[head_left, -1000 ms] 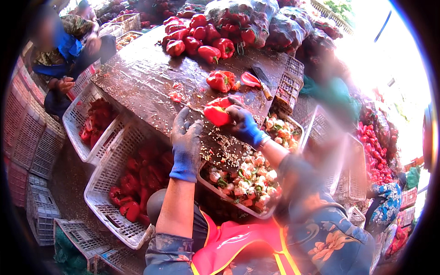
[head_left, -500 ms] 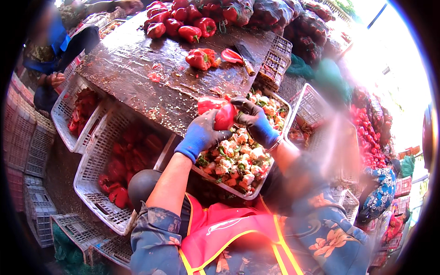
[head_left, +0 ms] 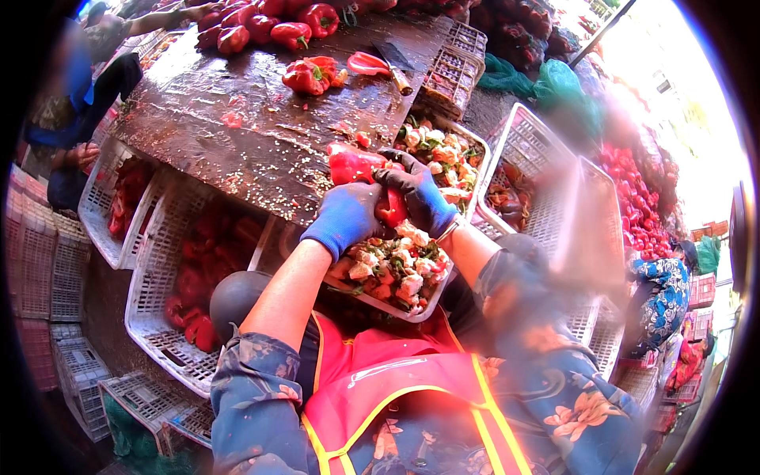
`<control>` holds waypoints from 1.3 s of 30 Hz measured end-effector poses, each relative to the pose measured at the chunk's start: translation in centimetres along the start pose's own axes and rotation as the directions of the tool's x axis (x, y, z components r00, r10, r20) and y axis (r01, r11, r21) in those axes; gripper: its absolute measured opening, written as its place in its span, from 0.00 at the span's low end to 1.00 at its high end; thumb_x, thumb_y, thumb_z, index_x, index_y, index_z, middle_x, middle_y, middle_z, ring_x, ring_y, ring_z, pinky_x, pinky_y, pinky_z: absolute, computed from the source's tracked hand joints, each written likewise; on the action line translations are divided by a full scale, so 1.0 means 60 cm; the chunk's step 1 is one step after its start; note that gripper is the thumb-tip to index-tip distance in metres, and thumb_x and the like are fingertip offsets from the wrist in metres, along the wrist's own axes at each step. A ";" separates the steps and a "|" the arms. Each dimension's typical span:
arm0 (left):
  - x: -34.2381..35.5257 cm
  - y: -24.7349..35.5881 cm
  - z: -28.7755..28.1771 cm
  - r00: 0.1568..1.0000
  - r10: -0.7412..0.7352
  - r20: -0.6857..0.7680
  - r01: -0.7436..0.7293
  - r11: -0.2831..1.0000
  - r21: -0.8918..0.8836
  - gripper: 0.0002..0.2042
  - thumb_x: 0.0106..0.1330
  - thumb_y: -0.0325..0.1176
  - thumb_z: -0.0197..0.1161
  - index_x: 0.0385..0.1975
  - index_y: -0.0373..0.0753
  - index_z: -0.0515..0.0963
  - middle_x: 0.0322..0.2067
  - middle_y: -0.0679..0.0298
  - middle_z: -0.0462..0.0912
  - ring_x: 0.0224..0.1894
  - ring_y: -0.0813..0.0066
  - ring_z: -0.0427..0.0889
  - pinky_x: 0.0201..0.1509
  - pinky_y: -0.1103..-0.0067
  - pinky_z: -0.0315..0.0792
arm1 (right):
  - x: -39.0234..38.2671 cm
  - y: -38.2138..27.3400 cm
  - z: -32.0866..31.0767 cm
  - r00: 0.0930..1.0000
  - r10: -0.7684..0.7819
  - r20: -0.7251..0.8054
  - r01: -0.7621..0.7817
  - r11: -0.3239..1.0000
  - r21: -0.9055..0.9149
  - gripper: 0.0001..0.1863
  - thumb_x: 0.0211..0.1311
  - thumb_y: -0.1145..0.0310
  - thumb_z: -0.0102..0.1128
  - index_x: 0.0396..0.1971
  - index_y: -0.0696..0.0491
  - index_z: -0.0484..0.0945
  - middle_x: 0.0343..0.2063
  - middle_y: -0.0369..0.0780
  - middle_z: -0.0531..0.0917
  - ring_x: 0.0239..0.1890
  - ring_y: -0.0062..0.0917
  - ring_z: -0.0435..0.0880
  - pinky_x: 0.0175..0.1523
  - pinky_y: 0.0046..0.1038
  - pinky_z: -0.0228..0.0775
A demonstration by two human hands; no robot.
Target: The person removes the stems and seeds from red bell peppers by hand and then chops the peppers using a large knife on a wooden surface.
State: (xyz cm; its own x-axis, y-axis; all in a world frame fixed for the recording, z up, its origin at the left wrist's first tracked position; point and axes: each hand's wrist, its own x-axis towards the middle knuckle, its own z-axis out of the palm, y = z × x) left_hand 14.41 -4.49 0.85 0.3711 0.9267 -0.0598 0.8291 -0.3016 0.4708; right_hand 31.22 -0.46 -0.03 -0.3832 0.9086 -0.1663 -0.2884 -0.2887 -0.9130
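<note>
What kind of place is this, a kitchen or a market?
Probably a market or produce-sorting stall: red peppers piled on a wet table, white plastic crates of cut peppers, and a tray of cores.

The right hand (head_left: 419, 194) covers the lower part of the red pepper (head_left: 360, 170). The crate (head_left: 582, 202) off the table's right edge is blurred. The whole-pepper pile (head_left: 269, 20) is cut off at the table's far edge.

2 gloved hands (head_left: 380, 210), 1 held pepper (head_left: 360, 168), 1 knife (head_left: 393, 66).
</note>
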 end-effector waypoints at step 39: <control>-0.060 0.034 -0.007 0.966 0.260 -0.004 -0.247 0.915 -0.320 0.26 0.66 0.50 0.67 0.60 0.43 0.75 0.51 0.49 0.81 0.46 0.47 0.84 0.49 0.61 0.79 | 0.383 -0.094 0.027 0.854 -0.483 0.195 0.183 -0.072 -0.980 0.43 0.56 0.53 0.72 0.72 0.44 0.65 0.70 0.52 0.67 0.70 0.51 0.67 0.74 0.46 0.59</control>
State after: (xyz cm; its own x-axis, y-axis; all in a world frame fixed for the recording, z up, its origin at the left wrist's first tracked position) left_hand 14.60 -8.34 2.43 0.5720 0.8174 0.0682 0.5326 -0.4334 0.7270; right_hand 22.61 21.55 1.91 -0.3590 0.8561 0.3719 0.8109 0.4833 -0.3298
